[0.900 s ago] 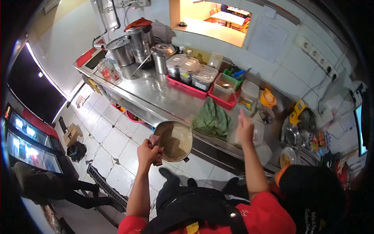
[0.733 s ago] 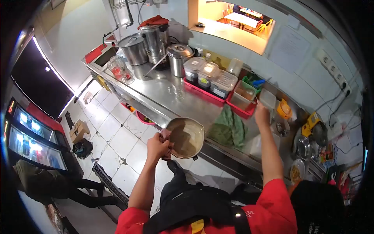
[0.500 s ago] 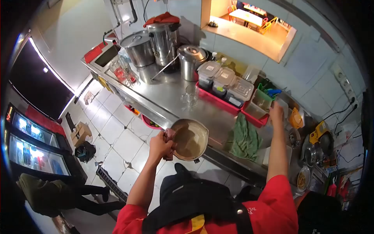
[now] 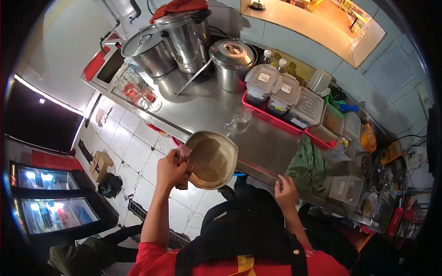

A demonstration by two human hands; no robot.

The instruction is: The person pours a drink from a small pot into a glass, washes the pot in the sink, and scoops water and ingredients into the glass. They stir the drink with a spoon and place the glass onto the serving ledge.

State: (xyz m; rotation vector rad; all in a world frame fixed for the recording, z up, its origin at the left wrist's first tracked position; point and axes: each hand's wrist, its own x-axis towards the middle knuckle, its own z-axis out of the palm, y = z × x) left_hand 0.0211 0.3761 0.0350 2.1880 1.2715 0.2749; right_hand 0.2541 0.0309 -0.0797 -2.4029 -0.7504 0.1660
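Your left hand (image 4: pixel 170 172) holds the pan (image 4: pixel 225 158) by its handle side, with a pink cloth (image 4: pixel 184 153) bunched under your grip. The fingers there are curled tight around the cloth; they hide the handle, so you cannot tell how much of it they cover. The pan is in front of you, at the near edge of the table (image 4: pixel 271 147), its bowl facing up. Its bowl lies directly right of your left fingers, and its long axis, from grip to far rim, runs roughly left to right across your body. You cannot tell whether the brownish inside is liquid or just the metal.

Your left hand is the nearer one, touching the cloth at the pan. Your right hand (image 4: pixel 286 193) is well apart, to the pan's right and a little closer to you. Its fingers are half spread and loosely bent, with nothing seen between them.

Just beyond the pan and slightly to its right is a glass mug (image 4: pixel 241 121). Farther right of the pan are a green cloth (image 4: pixel 307 170), near your right hand, then a tub (image 4: pixel 346 189).
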